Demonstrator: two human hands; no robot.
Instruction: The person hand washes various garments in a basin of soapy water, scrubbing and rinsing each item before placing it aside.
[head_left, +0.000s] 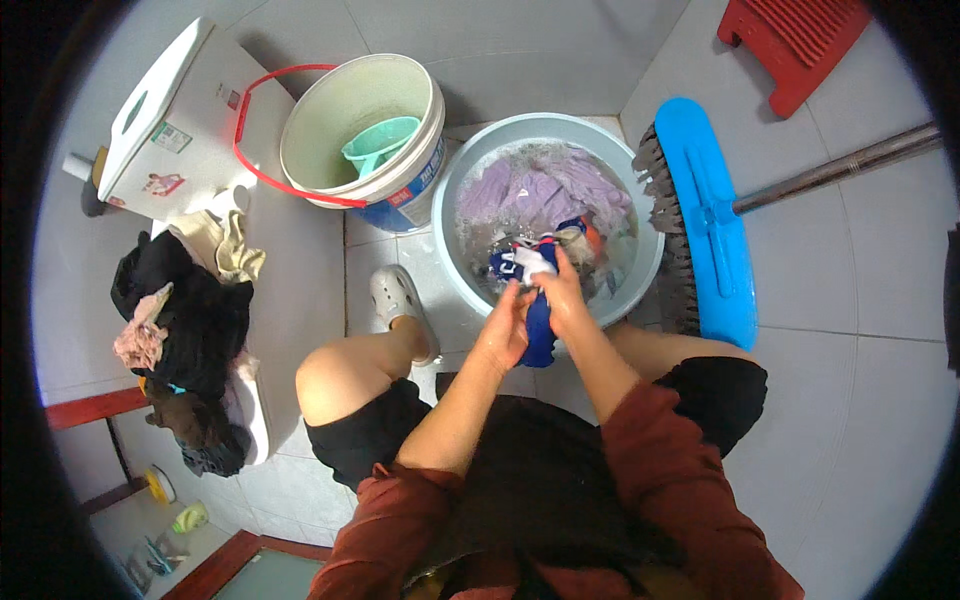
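Observation:
A round pale blue plastic basin (444, 217) of sudsy water stands before me. Both hands are over its near edge, holding a wet navy-blue cloth item (538, 337) with white and red parts. My left hand (510, 326) grips it from the left, fingers curled against the fabric. My right hand (564, 300) pinches its white part from the right, thumb on top. The item's lower end hangs over the near rim; its exact kind I cannot tell. Lavender fabric (540, 193) soaks at the far side. An orange-and-blue piece (592, 236) lies half submerged behind my right hand.
A white bucket (360, 82) with a red handle holds a mint-green dipper (382, 142). Right of the basin stands a blue broom head (709, 225); beyond is a red plastic stool (799, 52). Dark clothes (195, 330) are heaped at left on a white fixture.

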